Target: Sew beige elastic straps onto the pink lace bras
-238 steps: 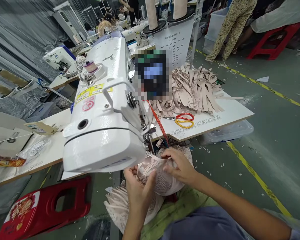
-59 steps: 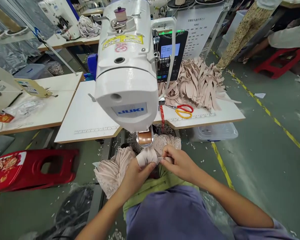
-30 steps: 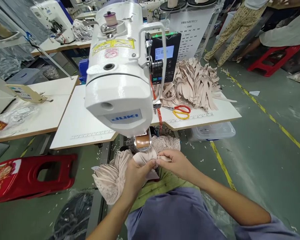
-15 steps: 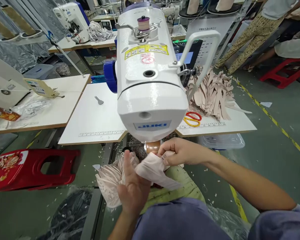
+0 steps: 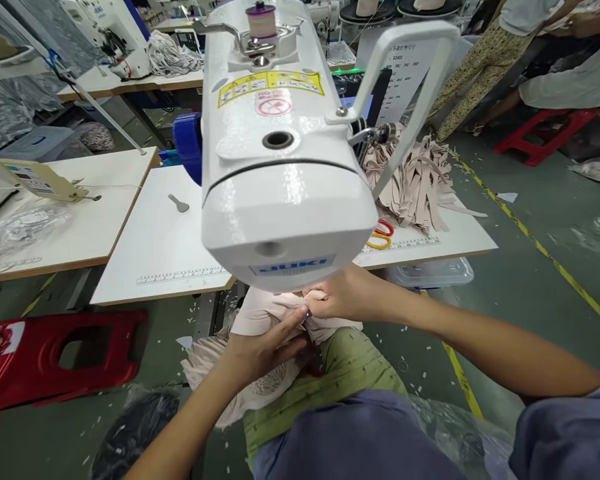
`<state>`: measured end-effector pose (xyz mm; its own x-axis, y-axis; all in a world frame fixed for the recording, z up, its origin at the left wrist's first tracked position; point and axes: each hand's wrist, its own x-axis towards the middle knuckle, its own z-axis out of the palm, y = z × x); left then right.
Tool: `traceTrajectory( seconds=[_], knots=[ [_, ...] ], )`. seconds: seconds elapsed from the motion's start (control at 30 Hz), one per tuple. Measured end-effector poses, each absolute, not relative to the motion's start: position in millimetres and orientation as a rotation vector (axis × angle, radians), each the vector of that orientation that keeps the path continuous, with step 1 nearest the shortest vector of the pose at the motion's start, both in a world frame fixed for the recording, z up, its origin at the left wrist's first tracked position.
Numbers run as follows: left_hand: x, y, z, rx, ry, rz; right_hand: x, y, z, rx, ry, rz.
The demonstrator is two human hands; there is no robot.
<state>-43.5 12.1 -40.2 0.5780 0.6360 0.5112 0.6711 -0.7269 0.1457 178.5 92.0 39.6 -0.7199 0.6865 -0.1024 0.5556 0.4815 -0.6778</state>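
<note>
Just below the head of the white sewing machine (image 5: 285,207), both hands are on a piece of pale pink fabric (image 5: 255,313). My left hand (image 5: 267,347) has its thumb and fingers closed on the cloth from the near side. My right hand (image 5: 333,293) pinches the same cloth, fingers bent and partly under the machine head. The needle area is hidden behind the head and my hands. A gathered bundle of pale fabric pieces (image 5: 205,363) hangs beneath my left hand, by my knees.
On the right table part lie a heap of pink fabric strips (image 5: 410,180) and red-and-yellow scissors (image 5: 381,235). A small grey tool (image 5: 179,203) rests on the left table part (image 5: 150,233). A red stool (image 5: 95,353) stands at left. Other people sit and stand at the upper right.
My left hand, open and raised before, has moved in and closed on the fabric. My right hand has shifted under the machine head. The view has moved closer to the machine.
</note>
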Motion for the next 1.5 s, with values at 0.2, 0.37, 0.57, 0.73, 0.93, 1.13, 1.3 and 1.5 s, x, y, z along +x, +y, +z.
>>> traceTrajectory(
  seconds=[0.2, 0.37, 0.57, 0.73, 0.93, 1.13, 1.3, 1.5],
  knots=[
    [-35.4, 1.5, -35.9, -2.827, -1.448, -0.791, 196.0, 73.5, 7.7, -1.010, -2.371, 0.751],
    [-24.6, -6.5, -32.5, -2.784, -1.649, -0.812, 197.1, 67.0, -9.5, -0.950, -2.178, 0.615],
    [-18.0, -6.1, -28.3, -2.703, -1.612, -0.833, 192.6, 76.2, 2.3, -0.927, -2.169, 0.778],
    [-14.0, -4.4, -21.8, -2.633, -1.543, -0.741, 196.5, 69.0, -10.1, -0.861, -2.210, 0.542],
    [-18.2, -4.0, -10.6, -2.704, -1.588, -0.725, 198.6, 63.3, -23.4, -0.597, -2.226, 0.057],
    [-39.9, 9.1, -3.2, -2.907, -1.367, -0.602, 196.6, 63.9, -11.6, -0.652, -2.284, -0.137],
    [-48.0, 12.8, -5.0, -2.930, -1.305, -0.519, 193.4, 57.9, -11.2, -0.765, -2.263, -0.098],
    [-43.3, 9.5, -9.6, -2.890, -1.356, -0.539, 199.6, 56.8, -21.8, -0.724, -2.283, 0.037]
  ],
)
